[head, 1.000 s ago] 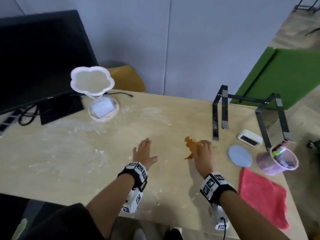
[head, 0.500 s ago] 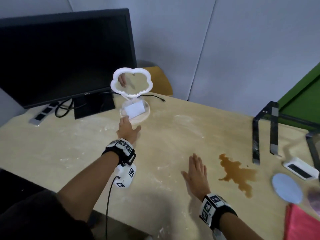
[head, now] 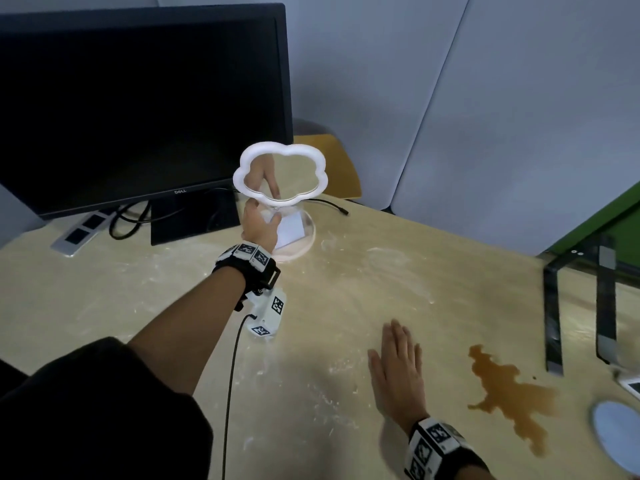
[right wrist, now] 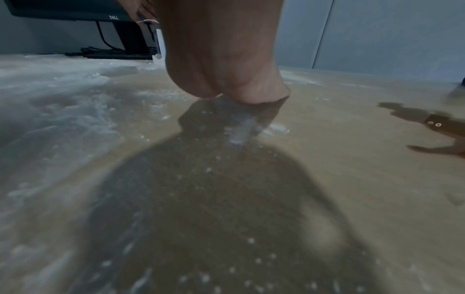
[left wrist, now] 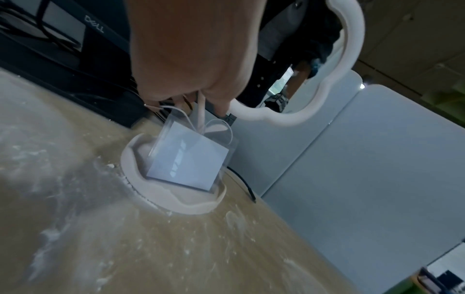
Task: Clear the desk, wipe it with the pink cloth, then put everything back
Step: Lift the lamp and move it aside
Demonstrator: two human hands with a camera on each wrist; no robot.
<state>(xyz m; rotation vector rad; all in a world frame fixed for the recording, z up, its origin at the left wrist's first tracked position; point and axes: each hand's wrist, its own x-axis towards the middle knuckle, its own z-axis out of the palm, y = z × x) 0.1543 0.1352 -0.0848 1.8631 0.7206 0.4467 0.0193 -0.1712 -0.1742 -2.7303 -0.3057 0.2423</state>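
Nearest the desk's front edge, the right hand [head: 398, 368] lies flat on the desk [head: 104, 306], fingers straight and together, holding nothing; it sits where it did half a second ago, left of the brown spill [head: 509, 393]. White powdery smears streak the wood around it. At the right edge a pale blue disc [head: 614, 433] and the legs of a black metal stand [head: 552, 320] are cut off by the frame — the pink cloth, seen there a moment earlier, is now out of view.

Farther back, the left hand [head: 258, 225] has reached the flower-shaped mirror [head: 280, 174]. Half a second ago it hovered short of the base; now its fingers [left wrist: 221, 99] curl around the thin stem under the white frame, though the wrist view is too close to say how firmly. The mirror stands upright on its round white base [left wrist: 176, 199], which rests on the desk and carries a clear holder with a white card [left wrist: 188, 161].

Behind it stands the dark monitor [head: 138, 105], with a black cable [head: 329, 204] trailing beside the base and a grey power strip [head: 81, 232] at the far left.
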